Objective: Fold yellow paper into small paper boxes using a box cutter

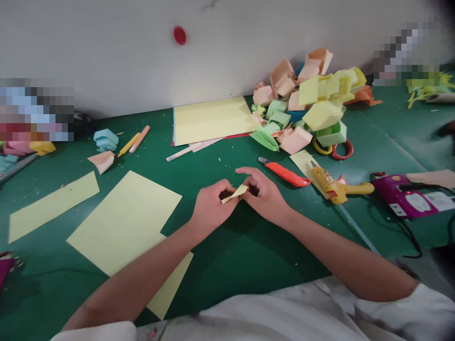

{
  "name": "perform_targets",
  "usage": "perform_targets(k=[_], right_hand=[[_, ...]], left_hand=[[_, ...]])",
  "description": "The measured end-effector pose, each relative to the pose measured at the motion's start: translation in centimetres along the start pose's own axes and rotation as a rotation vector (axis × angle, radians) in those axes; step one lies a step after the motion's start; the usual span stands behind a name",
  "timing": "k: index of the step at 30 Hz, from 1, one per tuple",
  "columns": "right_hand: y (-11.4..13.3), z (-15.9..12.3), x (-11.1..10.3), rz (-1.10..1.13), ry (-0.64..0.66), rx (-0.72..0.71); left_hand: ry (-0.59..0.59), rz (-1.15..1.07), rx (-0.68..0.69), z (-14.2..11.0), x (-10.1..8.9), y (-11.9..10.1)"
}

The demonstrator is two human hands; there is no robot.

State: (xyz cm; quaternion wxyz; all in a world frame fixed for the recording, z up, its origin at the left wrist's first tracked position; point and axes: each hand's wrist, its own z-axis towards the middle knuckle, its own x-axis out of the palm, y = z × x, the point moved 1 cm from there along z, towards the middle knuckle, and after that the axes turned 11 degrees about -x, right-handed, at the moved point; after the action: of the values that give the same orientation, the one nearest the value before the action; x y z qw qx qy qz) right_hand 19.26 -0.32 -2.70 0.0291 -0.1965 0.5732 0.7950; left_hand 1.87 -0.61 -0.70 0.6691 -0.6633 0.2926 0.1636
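Observation:
A small strip of pale yellow paper (235, 194) is held between my two hands above the green table. My left hand (215, 203) pinches it from the left, fingers curled. From the right, the thumb and fingers of my right hand (265, 192) close on its other end, with the index finger stretched away. Large yellow paper sheets (124, 222) lie to the left, partly under my left forearm. Just beyond my right hand rests a red utility knife (286, 174) with its blade tip showing.
Folded paper pieces (323, 116) in several colours are heaped against the wall, with scissors (342, 149) under them. A yellow glue gun (337, 184) lies by a purple power strip (408, 196) with cords. A paper stack (213, 121), pens (138, 139) and a paper strip (53, 206) lie farther left.

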Motion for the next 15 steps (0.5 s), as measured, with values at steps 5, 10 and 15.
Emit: perform_targets(k=[5,10,15], right_hand=[[0.22,0.10,-0.19,0.021,-0.012,0.001],[0.05,0.23,-0.24,0.045,-0.015,0.014],[0.24,0.25,-0.40,0.031,0.027,0.045]], left_hand=[[0.010,-0.009,0.007,-0.31,0.09,-0.38],[0.004,-0.059,-0.014,-0.30,-0.12,-0.40],[-0.003,-0.085,-0.007,-0.26,-0.14,-0.35]])
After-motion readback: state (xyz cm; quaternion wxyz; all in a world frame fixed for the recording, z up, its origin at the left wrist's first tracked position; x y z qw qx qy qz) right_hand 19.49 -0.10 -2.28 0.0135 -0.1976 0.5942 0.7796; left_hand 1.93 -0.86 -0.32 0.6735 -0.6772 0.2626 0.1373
